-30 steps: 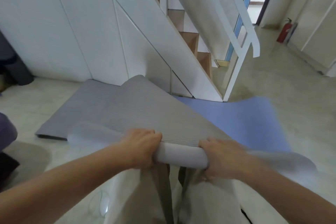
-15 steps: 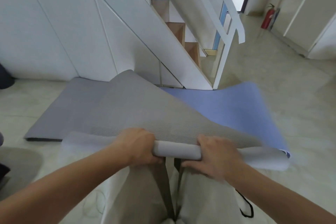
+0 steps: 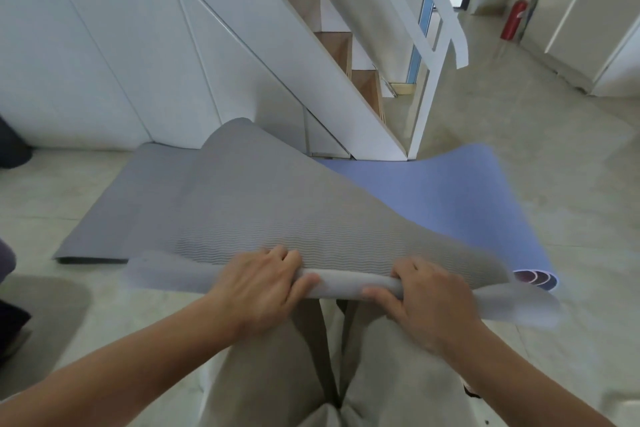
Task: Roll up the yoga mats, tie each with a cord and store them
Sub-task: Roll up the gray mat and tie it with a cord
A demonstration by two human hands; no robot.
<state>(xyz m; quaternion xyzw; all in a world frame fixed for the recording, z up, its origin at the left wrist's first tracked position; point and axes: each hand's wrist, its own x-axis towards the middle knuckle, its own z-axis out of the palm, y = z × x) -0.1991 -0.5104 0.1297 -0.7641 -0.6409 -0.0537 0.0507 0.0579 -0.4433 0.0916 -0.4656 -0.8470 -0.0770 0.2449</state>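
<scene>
A grey ribbed yoga mat (image 3: 249, 204) is lifted off the floor at its near end, where a thin roll (image 3: 349, 282) has formed. My left hand (image 3: 259, 284) grips the roll left of centre, fingers curled over it. My right hand (image 3: 420, 295) grips the roll right of centre, thumb under it. The mat's far end rests on the floor by the staircase panel. A blue yoga mat (image 3: 450, 198) lies flat on the floor to the right, partly under the grey one, with a curled near corner (image 3: 535, 277). The roll's ends are blurred.
A white staircase (image 3: 332, 55) with a railing stands right behind the mats. A red fire extinguisher (image 3: 516, 15) stands at the far right wall. A black cord (image 3: 471, 392) peeks out by my right forearm. Dark objects sit at the left edge.
Both hands have turned the grey mat's near end a little further onto the roll. The view has tilted, and the blue mat's curled corner now shows.
</scene>
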